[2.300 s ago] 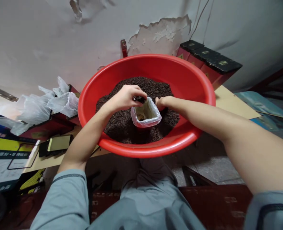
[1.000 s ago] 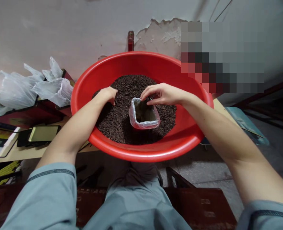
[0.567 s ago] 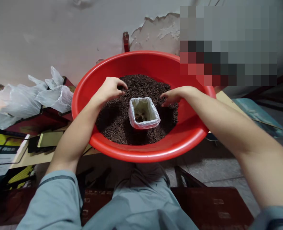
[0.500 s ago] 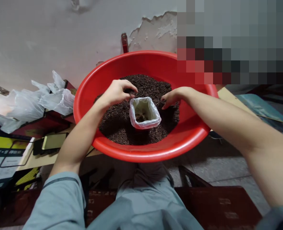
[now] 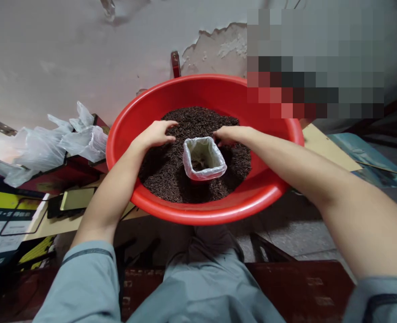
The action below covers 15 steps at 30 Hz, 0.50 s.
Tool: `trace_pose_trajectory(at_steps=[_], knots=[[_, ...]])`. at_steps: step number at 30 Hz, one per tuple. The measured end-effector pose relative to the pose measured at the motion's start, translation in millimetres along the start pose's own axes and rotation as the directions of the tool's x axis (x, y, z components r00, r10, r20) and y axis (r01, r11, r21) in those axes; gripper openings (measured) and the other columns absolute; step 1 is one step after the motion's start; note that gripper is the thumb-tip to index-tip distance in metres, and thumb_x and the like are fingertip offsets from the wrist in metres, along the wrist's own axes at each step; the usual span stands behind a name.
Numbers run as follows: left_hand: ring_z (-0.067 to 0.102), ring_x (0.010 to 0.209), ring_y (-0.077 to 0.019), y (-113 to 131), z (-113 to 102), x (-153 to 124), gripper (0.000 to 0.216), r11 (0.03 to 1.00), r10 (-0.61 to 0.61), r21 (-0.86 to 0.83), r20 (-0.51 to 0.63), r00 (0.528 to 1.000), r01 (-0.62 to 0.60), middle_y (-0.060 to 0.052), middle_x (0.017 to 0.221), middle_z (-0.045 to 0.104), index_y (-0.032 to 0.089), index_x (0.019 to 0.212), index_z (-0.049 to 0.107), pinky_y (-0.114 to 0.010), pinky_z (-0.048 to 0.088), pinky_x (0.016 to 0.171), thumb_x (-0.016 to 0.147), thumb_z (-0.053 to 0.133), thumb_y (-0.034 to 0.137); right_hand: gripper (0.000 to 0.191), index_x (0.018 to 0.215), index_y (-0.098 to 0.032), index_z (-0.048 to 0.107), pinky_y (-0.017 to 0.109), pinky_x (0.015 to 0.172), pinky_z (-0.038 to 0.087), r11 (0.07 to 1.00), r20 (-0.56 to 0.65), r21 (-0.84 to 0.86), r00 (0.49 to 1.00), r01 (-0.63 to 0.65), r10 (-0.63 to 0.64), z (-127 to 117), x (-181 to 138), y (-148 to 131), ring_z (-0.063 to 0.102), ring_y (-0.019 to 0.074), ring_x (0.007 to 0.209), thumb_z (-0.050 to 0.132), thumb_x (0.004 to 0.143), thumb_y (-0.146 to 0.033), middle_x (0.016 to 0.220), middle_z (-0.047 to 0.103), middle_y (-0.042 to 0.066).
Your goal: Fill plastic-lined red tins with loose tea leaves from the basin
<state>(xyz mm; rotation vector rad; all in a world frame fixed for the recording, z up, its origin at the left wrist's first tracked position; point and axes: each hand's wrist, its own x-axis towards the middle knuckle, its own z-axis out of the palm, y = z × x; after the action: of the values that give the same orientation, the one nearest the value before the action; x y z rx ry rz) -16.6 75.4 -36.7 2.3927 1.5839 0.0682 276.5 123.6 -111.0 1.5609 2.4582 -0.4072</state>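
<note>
Dim light here: glare streaks the round red plastic basin (image 5: 205,217), shadows pool on the dark-brown granular heap (image 5: 169,172), coarse mosaic (image 5: 314,63) blots the upper right!

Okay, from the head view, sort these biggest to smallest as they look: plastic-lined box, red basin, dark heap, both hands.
1. Red basin
2. Dark heap
3. Plastic-lined box
4. Left hand and right hand: too alike to rank.
</note>
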Motion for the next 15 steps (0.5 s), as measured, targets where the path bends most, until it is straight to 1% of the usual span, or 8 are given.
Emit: trace_pose_trajectory(at_steps=[1, 3, 5, 6, 8, 11, 13, 15], knots=[[0.055, 0.147, -0.0305, -6, 2, 2, 0.084, 0.991, -0.084, 0.115, 0.081, 0.993, 0.074, -0.017, 0.162, 0.055, 0.019, 0.166, 0.043, -0.039, 0.043, 0.122, 0.09, 0.078, 0.036, 0.031, 0.122, -0.02, 0.075, 0.04, 0.085, 0.058, 1.0, -0.011, -0.025, 1.0, -0.002, 0.002, -9, -3, 2, 0.074, 0.0277, 0.09, 0.071, 0.093, -0.027, 0.1, 0.079, 0.01], [0.046, 0.154, -0.0336, -12, 8, 5, 0.104, 0.945, -0.22, 0.292, 0.222, 0.95, 0.15, -0.017, 0.171, 0.041, 0.025, 0.172, 0.028, -0.04, 0.042, 0.123, 0.086, 0.082, 0.047, 0.032, 0.127, -0.023, 0.072, 0.039, 0.092, 0.056, 0.999, -0.122, -0.004, 0.992, 0.044, -0.045, -26, -11, 2, 0.072, 0.0274, 0.099, 0.066, 0.096, -0.028, 0.11, 0.079, 0.01], [0.048, 0.153, -0.0345, -13, 12, 9, 0.105, 0.909, -0.286, 0.384, 0.298, 0.911, 0.16, -0.016, 0.173, 0.039, 0.029, 0.172, 0.028, -0.04, 0.044, 0.121, 0.085, 0.082, 0.051, 0.032, 0.127, -0.024, 0.07, 0.042, 0.097, 0.055, 0.977, -0.3, 0.108, 0.943, 0.182, -0.142, -37, -23, -2, 0.07, 0.0281, 0.106, 0.065, 0.097, -0.034, 0.119, 0.077, 0.01], [0.051, 0.15, -0.0346, -12, 14, 11, 0.101, 0.897, -0.298, 0.414, 0.308, 0.904, 0.154, -0.016, 0.171, 0.042, 0.029, 0.171, 0.033, -0.039, 0.046, 0.12, 0.085, 0.082, 0.049, 0.032, 0.125, -0.023, 0.07, 0.043, 0.098, 0.054, 0.946, -0.37, 0.171, 0.908, 0.275, -0.197, -40, -30, -7, 0.069, 0.0281, 0.107, 0.065, 0.096, -0.037, 0.121, 0.076, 0.011], [0.058, 0.143, -0.0341, -9, 16, 16, 0.09, 0.878, -0.294, 0.459, 0.294, 0.91, 0.135, -0.016, 0.162, 0.053, 0.025, 0.164, 0.048, -0.036, 0.049, 0.115, 0.083, 0.084, 0.042, 0.033, 0.119, -0.022, 0.071, 0.044, 0.098, 0.054, 0.846, -0.46, 0.274, 0.835, 0.457, -0.302, -44, -44, -18, 0.068, 0.0273, 0.106, 0.067, 0.094, -0.044, 0.12, 0.076, 0.01], [0.066, 0.132, -0.0323, -7, 16, 23, 0.071, 0.874, -0.248, 0.478, 0.279, 0.928, 0.09, -0.014, 0.145, 0.069, 0.02, 0.147, 0.067, -0.032, 0.052, 0.108, 0.079, 0.085, 0.028, 0.038, 0.11, -0.022, 0.073, 0.042, 0.093, 0.055, 0.675, -0.492, 0.362, 0.747, 0.643, -0.447, -47, -62, -37, 0.067, 0.0253, 0.102, 0.073, 0.089, -0.054, 0.116, 0.076, 0.009], [0.07, 0.124, -0.0302, -11, 13, 26, 0.06, 0.895, -0.208, 0.441, 0.276, 0.938, 0.069, -0.011, 0.133, 0.076, 0.02, 0.136, 0.075, -0.031, 0.053, 0.104, 0.077, 0.082, 0.02, 0.042, 0.108, -0.023, 0.074, 0.039, 0.087, 0.056, 0.619, -0.469, 0.395, 0.729, 0.678, -0.499, -50, -65, -41, 0.067, 0.0242, 0.1, 0.08, 0.083, -0.057, 0.114, 0.075, 0.008], [0.073, 0.113, -0.0274, -18, 5, 25, 0.049, 0.929, -0.176, 0.362, 0.24, 0.955, 0.08, -0.007, 0.118, 0.081, 0.021, 0.124, 0.081, -0.03, 0.054, 0.099, 0.076, 0.079, 0.015, 0.044, 0.11, -0.023, 0.075, 0.037, 0.084, 0.056, 0.643, -0.477, 0.407, 0.751, 0.649, -0.457, -50, -60, -36, 0.067, 0.0233, 0.099, 0.082, 0.081, -0.056, 0.115, 0.075, 0.008]])
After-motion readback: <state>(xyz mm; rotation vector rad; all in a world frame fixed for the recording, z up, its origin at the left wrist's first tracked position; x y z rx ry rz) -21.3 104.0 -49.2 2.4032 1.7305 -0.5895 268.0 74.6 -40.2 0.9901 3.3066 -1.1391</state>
